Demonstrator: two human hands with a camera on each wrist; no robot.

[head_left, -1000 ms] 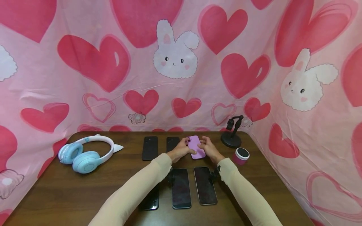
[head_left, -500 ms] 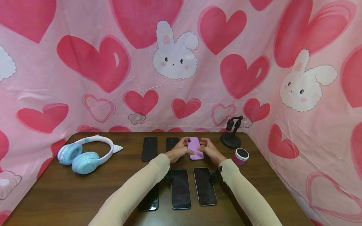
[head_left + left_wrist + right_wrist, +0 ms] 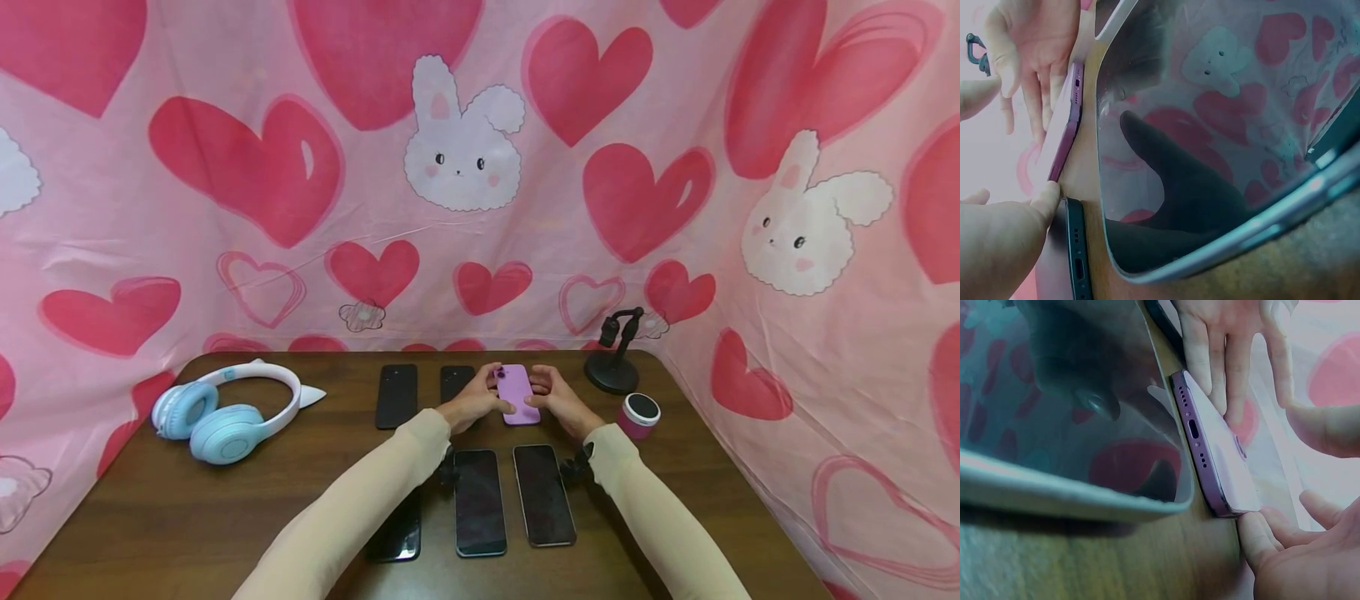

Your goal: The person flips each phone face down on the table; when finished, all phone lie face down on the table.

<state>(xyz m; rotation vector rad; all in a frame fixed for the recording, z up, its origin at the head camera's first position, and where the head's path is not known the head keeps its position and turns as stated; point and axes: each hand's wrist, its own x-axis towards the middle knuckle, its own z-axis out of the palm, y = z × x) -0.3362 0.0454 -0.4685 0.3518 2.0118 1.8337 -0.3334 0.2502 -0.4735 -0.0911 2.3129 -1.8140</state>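
Observation:
A light purple phone (image 3: pixel 516 387) lies back up at the far side of the table, its camera at the upper left. My left hand (image 3: pixel 477 398) is at its left edge, thumb above the back. From the right, my right hand (image 3: pixel 561 400) reaches the opposite edge with extended fingers. In the right wrist view, fingertips meet the bottom corner of the purple phone (image 3: pixel 1216 450), which lies flat on the wood. The left wrist view shows a dark phone (image 3: pixel 1063 250) beside the left fingers. In the head view that black phone (image 3: pixel 454 382) is partly covered by my left hand.
Another black phone (image 3: pixel 397 396) lies further left. Nearer are two phones screen up, a left one (image 3: pixel 481 504) and a right one (image 3: pixel 545 496), plus a third phone (image 3: pixel 401 533) partly under the sleeve. Headphones (image 3: pixel 228 429), a black stand (image 3: pixel 613 367) and a pink-white round item (image 3: pixel 639 415) flank them.
The purple phone has turned slightly from a tilt to nearly straight, shifting a little left between my hands. In the last half second, both hands barely move.

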